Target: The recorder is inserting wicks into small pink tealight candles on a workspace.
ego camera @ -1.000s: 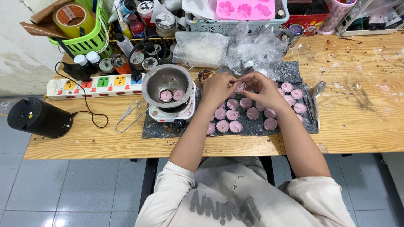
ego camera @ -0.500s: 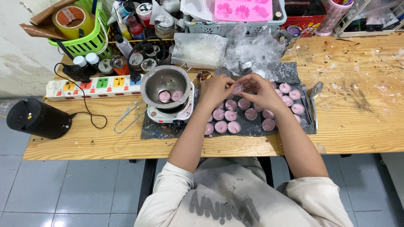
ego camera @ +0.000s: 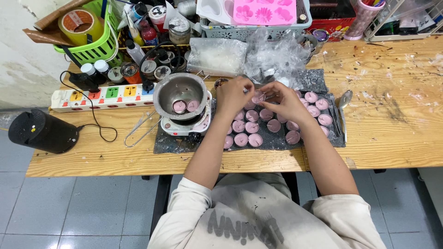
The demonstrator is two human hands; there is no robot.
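Left hand (ego camera: pixel 233 95): pinching the pink tealight cup (ego camera: pixel 257 97) from its left
Right hand (ego camera: pixel 284 100): gripping the cup's right side
Cup: hovering above the rows of filled cups (ego camera: pixel 252 127) on the grey mat (ego camera: pixel 184 142)
Care: keeping it level probably avoids spilling

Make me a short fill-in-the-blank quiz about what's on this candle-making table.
1. Both hands, left hand and right hand, hold one small ____ candle.
2. The metal pot holds ____ candles.
3. The rows of candles sit on a dark ____.
4. The green basket holds a roll of ____.

Missing words: pink; two; mat; tape
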